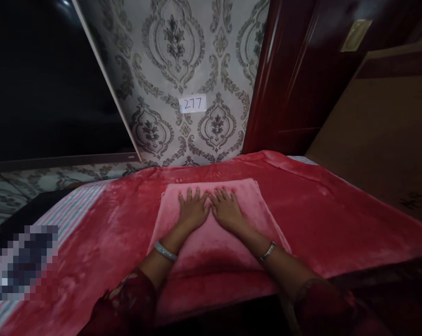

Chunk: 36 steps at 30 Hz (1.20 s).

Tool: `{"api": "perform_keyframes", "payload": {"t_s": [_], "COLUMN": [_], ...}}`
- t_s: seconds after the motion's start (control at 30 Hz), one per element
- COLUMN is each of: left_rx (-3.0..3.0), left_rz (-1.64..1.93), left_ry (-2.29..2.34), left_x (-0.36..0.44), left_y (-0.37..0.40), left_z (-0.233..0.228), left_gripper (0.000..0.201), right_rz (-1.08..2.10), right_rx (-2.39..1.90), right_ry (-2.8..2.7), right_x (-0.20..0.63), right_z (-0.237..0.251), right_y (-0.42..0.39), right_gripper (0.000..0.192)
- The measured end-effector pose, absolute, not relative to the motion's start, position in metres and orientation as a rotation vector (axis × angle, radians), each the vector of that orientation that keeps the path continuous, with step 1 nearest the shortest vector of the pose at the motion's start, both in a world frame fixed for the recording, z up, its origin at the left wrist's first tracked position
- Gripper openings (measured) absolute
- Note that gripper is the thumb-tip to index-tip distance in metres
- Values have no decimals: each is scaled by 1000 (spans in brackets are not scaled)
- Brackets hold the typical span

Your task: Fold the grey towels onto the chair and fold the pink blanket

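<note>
While both palms lie flat, we press our open left hand (192, 211) and open right hand (228, 211), side by side, on the folded pink towel (217, 233) atop the red blanket (336, 219).

A white paper label reading 277 (192, 103) sticks on grey damask-patterned wallpaper (169, 56), beside a dark red glossy wooden door (294, 79) and a striped sheet (71, 210).

Left hand (193, 211) and right hand (227, 210) lie flat, side by side, on a folded pink cloth (214, 238) atop a red blanket (329, 214).
</note>
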State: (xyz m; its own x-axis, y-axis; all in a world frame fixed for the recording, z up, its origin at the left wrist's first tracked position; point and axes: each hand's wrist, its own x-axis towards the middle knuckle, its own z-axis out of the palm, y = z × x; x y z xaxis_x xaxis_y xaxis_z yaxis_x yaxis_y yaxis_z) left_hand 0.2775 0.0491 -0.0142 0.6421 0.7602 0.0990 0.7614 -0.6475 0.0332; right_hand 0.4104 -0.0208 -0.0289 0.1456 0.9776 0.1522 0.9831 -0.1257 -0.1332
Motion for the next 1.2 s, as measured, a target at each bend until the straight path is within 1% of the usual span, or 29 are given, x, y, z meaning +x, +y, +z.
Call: {"api": "perform_keyframes", "payload": {"t_s": [0.4, 0.5, 0.63, 0.77, 0.83, 0.9, 1.07, 1.2], "left_rx": [-2846, -2852, -2961, -2875, -2791, -2740, -2716, -2738], "left_rz": [-249, -274, -200, -192, -178, -171, -269, -305], "left_ry": [-1295, -1312, -1366, -1537, -1650, -1712, -1683, -1670], "left_x": [276, 275, 269, 259, 253, 248, 241, 241], "left_y": [46, 45, 59, 89, 103, 111, 114, 115], "left_z": [-19, -16, 5, 32, 33, 23, -11, -17], "left_gripper": [56, 58, 67, 70, 70, 69, 67, 67], "right_rz": [-40, 13, 79, -2, -18, -36, -227, -244], "right_rx": [-2193, -2174, -2188, -2331, -2411, -2453, -2398, -2350], "right_ry": [-1925, -1925, -1885, -1727, -1675, -1648, -1618, -1602], "right_x": [408, 411, 435, 475, 489, 497, 499, 500], "right_z": [-28, -21, 4, 21, 16, 2, -31, -35], "right_y": [-23, -23, -21, -19, -20, -22, -29, -32], "right_gripper": [52, 53, 56, 56, 55, 55, 55, 55]}}
